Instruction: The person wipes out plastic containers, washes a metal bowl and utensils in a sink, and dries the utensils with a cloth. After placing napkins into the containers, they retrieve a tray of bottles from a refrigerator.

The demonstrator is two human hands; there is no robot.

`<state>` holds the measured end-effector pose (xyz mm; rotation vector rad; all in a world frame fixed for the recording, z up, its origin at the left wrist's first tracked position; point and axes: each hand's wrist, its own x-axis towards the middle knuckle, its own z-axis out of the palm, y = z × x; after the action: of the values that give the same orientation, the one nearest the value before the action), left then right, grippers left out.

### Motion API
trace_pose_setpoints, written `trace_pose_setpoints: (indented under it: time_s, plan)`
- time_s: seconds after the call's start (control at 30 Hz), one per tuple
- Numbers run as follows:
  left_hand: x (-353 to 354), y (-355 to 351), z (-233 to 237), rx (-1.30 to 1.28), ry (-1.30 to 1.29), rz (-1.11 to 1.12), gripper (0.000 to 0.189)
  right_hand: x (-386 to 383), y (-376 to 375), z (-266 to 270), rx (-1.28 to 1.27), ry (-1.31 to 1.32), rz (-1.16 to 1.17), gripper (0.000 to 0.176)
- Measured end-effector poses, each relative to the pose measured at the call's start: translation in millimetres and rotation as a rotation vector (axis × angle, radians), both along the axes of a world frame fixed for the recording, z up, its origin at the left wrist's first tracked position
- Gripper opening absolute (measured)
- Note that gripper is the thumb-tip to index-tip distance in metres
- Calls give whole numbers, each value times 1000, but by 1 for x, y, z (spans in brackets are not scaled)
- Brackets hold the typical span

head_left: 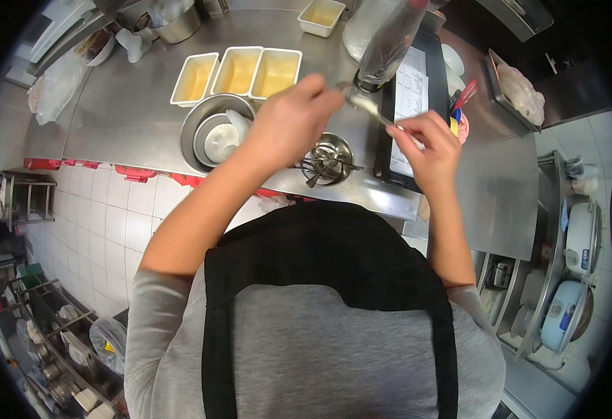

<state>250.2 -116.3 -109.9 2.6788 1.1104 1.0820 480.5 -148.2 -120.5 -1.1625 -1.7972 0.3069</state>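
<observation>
My right hand pinches the thin handle of a spoon whose far end carries something whitish. My left hand is closed, thumb and finger pinched together just left of the spoon's tip; motion blurs it, and what it holds, if anything, does not show. Below the hands sits a small metal bowl with several metal spoons in it. Left of my forearm stands a larger metal bowl with a white container inside. Three white tubs with yellowish insides stand in a row beyond it.
A clear bottle with a dark end stands behind the spoon. Printed paper lies on a black tray at the right. Another white tub is at the back. The steel counter ends just before my apron.
</observation>
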Motion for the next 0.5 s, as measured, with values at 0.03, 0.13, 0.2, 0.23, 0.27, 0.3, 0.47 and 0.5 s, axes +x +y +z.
trace_pose_setpoints:
  time_s: [0.03, 0.13, 0.2, 0.23, 0.27, 0.3, 0.47, 0.5]
  plan:
    - [14, 21, -11, -5, 58, 43, 19, -1, 14, -7, 46, -91, 24, 11]
    - [52, 56, -54, -89, 136, 99, 12, -6, 54, -48, 124, -325, 94, 14]
    - [67, 63, -71, -207, 228, 172, 15, -13, 69, -69, 84, -425, 152, 17]
    - [67, 67, -72, -242, 275, 166, 18, -13, 75, -78, 22, -475, 145, 18]
    - [66, 71, -74, -281, 322, 159, 20, -12, 79, -86, -42, -524, 138, 20]
    - [63, 71, -74, -320, 371, 150, 23, -15, 80, -87, -106, -572, 129, 21]
    - [36, 58, -13, -310, 172, 85, 32, -26, 74, -107, -204, -621, 254, 14]
    - [22, 51, 4, -251, 108, 114, 33, -26, 72, -101, -238, -614, 241, 13]
